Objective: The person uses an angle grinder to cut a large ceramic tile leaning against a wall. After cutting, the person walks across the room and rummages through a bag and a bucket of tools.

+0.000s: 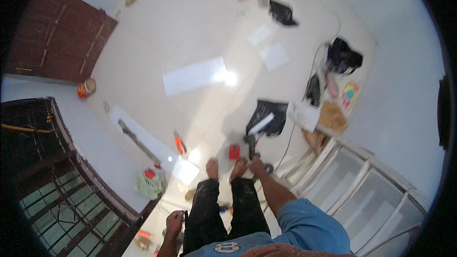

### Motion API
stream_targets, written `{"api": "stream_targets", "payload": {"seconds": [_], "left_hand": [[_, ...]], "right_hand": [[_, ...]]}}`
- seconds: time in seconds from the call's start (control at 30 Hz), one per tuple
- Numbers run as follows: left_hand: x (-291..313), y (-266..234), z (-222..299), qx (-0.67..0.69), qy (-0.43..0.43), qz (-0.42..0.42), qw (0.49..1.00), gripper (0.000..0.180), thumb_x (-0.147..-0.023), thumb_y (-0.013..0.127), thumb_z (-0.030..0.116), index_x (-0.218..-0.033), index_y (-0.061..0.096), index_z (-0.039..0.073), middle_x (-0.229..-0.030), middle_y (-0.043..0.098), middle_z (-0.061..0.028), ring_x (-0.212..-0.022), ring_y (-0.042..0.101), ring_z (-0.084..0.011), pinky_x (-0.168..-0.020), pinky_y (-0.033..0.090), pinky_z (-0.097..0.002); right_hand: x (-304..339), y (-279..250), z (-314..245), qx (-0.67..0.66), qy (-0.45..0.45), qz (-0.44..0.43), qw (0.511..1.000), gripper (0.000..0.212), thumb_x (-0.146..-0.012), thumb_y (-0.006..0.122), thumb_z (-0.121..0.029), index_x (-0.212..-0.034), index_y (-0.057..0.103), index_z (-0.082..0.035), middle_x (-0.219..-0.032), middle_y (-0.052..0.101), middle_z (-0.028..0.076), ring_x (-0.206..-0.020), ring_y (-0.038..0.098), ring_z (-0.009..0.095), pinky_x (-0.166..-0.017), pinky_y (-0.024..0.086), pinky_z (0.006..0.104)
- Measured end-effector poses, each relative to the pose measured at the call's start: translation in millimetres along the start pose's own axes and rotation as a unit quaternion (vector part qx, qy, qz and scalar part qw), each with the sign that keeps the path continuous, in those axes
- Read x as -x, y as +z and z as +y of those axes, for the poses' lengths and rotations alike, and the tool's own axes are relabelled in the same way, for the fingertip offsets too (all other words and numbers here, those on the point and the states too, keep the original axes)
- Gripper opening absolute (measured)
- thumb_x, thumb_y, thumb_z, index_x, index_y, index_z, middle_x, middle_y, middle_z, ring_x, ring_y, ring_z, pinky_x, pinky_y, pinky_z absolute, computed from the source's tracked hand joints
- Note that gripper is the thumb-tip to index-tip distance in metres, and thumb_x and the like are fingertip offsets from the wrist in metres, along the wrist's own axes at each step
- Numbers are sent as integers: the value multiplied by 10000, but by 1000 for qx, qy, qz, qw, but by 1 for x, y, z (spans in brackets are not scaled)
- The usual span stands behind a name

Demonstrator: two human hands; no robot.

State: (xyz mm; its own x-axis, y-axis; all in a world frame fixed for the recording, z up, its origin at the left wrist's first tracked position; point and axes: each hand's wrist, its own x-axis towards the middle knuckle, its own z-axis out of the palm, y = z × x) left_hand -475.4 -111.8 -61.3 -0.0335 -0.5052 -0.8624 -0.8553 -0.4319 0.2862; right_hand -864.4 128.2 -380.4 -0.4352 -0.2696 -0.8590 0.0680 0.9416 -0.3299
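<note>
I stand barefoot in dark trousers on a glossy white floor (200, 28). My right hand (257, 165) reaches down to the floor beside my right foot (238, 169). It is at a dark power tool (251, 145) with a round disc (268, 167); its grip is too small to make out. My left hand (174, 220) hangs by my left thigh, fingers loosely curled, holding nothing. A small red object (234, 152) lies just ahead of my toes.
A black bag (269, 114) with a white strip (261, 123) lies ahead, and a cable (290, 143) runs right. An orange-handled tool (179, 143), white tiles (194, 76), a paint can (86, 88), a metal frame (362, 185) and a brown door (62, 33) surround me.
</note>
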Motion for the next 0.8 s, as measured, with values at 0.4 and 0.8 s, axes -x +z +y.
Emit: {"api": "stream_targets", "payload": {"seconds": [0.4,0.8], "left_hand": [[-192,-41,131,-376,282,-128,874,276,-1003,643,245,-1037,775,4,-879,735,-85,-799,709,-243,-721,576,-404],[-317,-189,579,93,286,15,954,499,-1031,589,407,-871,756,-35,-779,732,-134,-676,654,-251,-705,538,-437]], "right_hand": [[62,-249,-11,70,-76,230,968,519,-780,834,-355,-1122,754,27,-1160,748,262,-1087,711,429,-976,566,486],[57,-308,-238,-310,-109,16,944,266,-989,635,-224,-1172,730,-55,-1055,762,96,-959,742,269,-764,617,472]]}}
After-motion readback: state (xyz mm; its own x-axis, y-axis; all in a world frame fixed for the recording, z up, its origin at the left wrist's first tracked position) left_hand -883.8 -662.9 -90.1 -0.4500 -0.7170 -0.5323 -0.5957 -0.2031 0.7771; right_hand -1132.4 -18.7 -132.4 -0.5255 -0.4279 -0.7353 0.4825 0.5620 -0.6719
